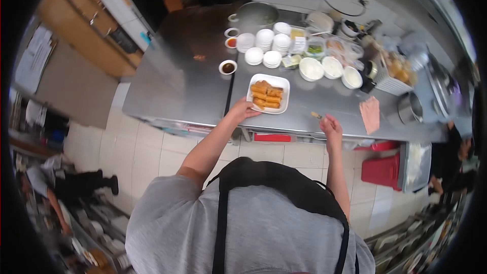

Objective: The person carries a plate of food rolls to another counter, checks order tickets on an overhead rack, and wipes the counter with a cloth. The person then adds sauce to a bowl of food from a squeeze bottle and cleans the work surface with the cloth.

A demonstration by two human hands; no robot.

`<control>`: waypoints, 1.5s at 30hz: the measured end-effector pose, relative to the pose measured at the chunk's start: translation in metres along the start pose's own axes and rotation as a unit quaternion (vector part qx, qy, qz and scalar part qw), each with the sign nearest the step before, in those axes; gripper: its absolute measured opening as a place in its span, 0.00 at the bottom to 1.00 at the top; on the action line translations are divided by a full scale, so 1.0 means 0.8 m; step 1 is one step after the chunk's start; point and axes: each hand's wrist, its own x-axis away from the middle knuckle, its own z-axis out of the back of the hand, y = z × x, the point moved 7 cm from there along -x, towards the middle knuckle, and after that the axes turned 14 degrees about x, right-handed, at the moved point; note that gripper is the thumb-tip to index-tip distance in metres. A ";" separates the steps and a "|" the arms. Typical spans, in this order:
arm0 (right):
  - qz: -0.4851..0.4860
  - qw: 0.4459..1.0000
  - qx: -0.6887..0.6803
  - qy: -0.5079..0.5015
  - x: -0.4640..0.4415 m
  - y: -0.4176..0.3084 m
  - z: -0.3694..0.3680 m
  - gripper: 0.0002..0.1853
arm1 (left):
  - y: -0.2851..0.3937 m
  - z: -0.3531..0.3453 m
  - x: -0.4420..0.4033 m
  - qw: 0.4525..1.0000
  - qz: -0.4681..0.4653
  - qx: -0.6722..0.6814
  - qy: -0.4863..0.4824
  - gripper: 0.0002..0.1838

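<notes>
My left hand (245, 111) is closed on the near left edge of a white square plate (286, 96) at the front of the steel counter. Several golden-brown fried rolls (267, 96) lie side by side on that plate. To the right, my right hand (331, 127) is over the counter's front edge with its fingers curled together. A small tan and dark piece (316, 115) shows at its fingertips, too small to name. A white bowl of dark sauce (228, 67) stands to the left beyond the plate.
Stacked small white bowls (264, 39) stand behind the plate. White bowls (311, 69), a pink cloth (370, 113), a white basket (394, 84) and a metal pot (410, 107) are to the right. A red bin (380, 171) is below. Another person (76, 185) is at far left.
</notes>
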 end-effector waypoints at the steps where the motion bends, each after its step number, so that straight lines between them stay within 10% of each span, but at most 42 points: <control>1: 0.029 0.994 0.109 0.010 -0.019 -0.003 -0.005 0.14 | -0.008 0.002 -0.005 1.000 0.014 0.010 -0.013 0.23; 9: 0.337 0.788 0.501 0.122 -0.061 -0.012 -0.041 0.09 | 0.121 0.130 0.002 0.918 -0.228 -0.226 0.232 0.13; 12: 0.349 0.794 0.483 0.119 -0.069 0.000 -0.035 0.08 | 0.208 0.180 -0.019 0.798 -0.326 -0.411 0.296 0.19; 19: 0.290 0.816 0.481 0.134 -0.074 -0.006 -0.034 0.09 | 0.299 0.187 -0.121 0.549 -0.245 -0.707 0.373 0.29; 27: 0.398 0.799 0.450 0.014 -0.136 -0.037 -0.169 0.15 | 0.261 0.190 -0.100 0.569 -0.291 -0.686 0.348 0.10; 33: 0.431 0.654 0.621 -0.027 -0.177 -0.015 -0.213 0.16 | 0.222 0.122 -0.032 0.617 -0.382 -0.624 0.289 0.08; 38: 0.346 0.757 0.550 -0.071 -0.160 -0.018 -0.178 0.07 | 0.161 -0.047 -0.032 0.603 -0.493 -0.619 0.103 0.11; 45: 0.144 0.914 0.316 -0.209 -0.171 -0.010 -0.148 0.09 | 0.141 -0.096 -0.065 0.615 -0.509 -0.592 0.111 0.16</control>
